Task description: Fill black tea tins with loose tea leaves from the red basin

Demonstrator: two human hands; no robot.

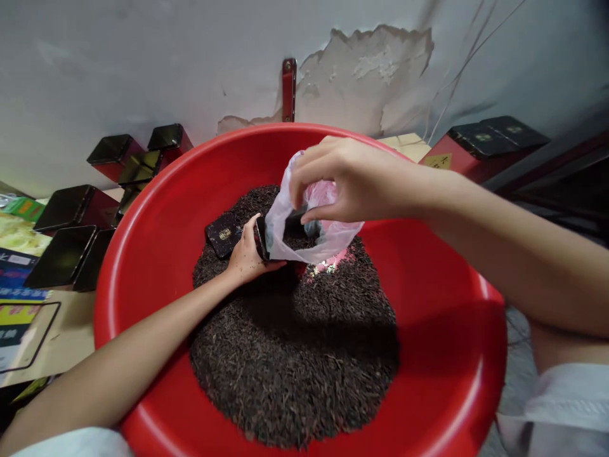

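Note:
A large red basin (143,298) holds a broad heap of dark, dried tea leaves (295,374). My left hand (248,257) is wrapped round the side of a black tin (261,238), which stands over the heap. A thin whitish plastic bag (280,219) lines the tin, its mouth spread over the rim, with dark leaves inside. My right hand (333,178) is curved over the bag's mouth, thumb and forefinger apart, nothing visible between them; its other fingers are partly hidden. Left of the tin, a black lid (223,233) lies on the leaves.
Several open dark tins (61,254) stand left of the basin on cardboard. Behind it rises a wall (190,63) with peeling plaster and a red strip (288,89). At the right back are red tins with black lids (485,136).

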